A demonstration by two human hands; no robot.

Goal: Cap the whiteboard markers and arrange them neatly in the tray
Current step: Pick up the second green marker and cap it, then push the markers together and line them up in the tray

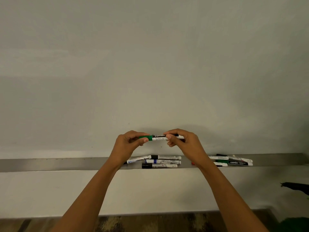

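Note:
I hold a green marker [158, 136] level in front of the whiteboard, above the metal tray [66, 164]. My left hand [129, 144] pinches its green cap [145, 137], which sits on the marker's left end. My right hand [183, 141] grips the white and black barrel. Below, several capped markers [160, 161] lie side by side in the tray's middle. Another group of markers [234, 161] lies in the tray further right, partly hidden by my right forearm. A small red piece [193, 163] shows beside that forearm; I cannot tell what it is.
The whiteboard [150, 64] fills the view above the tray. A pale wall runs below the tray down to a wooden floor [150, 223]. A dark object [296, 187] juts in at the right edge, with something green [294, 225] at the bottom right.

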